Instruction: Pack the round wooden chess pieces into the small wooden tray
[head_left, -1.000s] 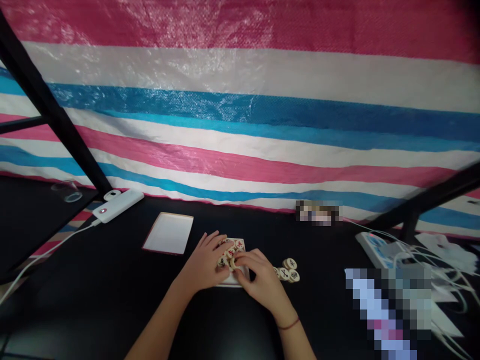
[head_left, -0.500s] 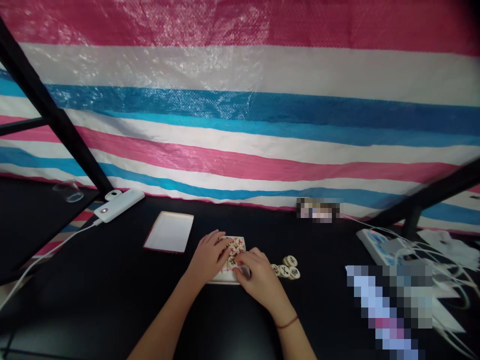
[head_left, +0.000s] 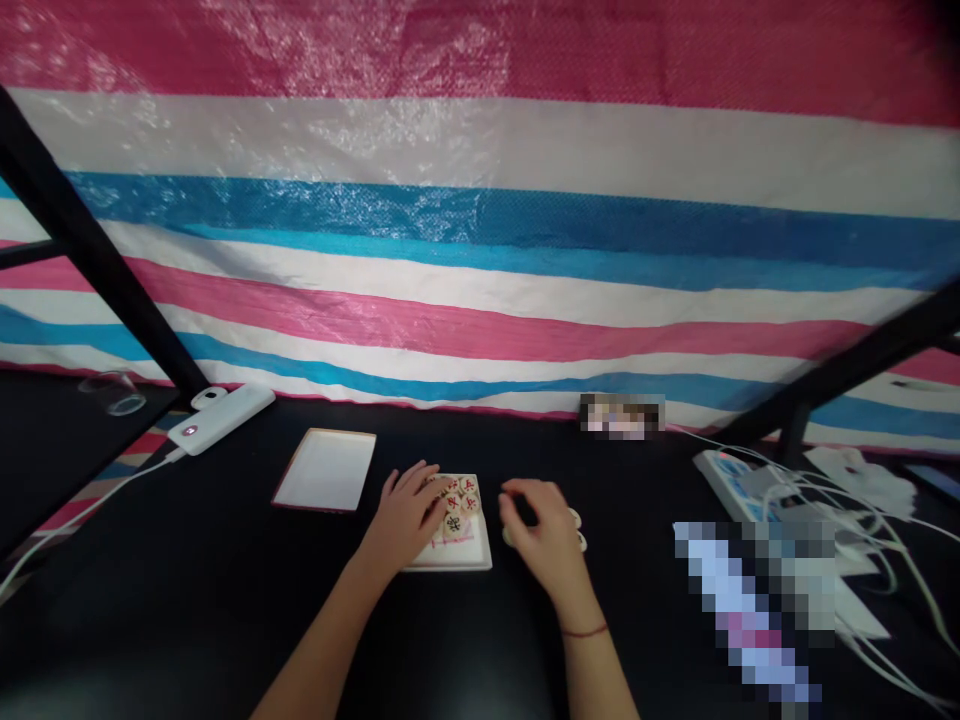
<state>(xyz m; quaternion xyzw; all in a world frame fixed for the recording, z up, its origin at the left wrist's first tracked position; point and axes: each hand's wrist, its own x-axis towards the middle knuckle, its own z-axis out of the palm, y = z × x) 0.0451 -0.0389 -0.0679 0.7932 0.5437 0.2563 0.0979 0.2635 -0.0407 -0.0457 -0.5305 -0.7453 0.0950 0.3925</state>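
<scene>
Xiangqi pieces [head_left: 454, 524] crowd white tray [head_left: 450, 562] under open left hand [head_left: 405, 515]; careless pressing could slide them off; right hand's [head_left: 544, 530] grip unclear.

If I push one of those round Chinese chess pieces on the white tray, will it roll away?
Probably not. The round Chinese chess pieces on the white tray look like thick, flat discs lying on their faces, so one would likely slide. Stood on its edge, it might roll. It looks solid, so it's probably not very fragile.
</scene>
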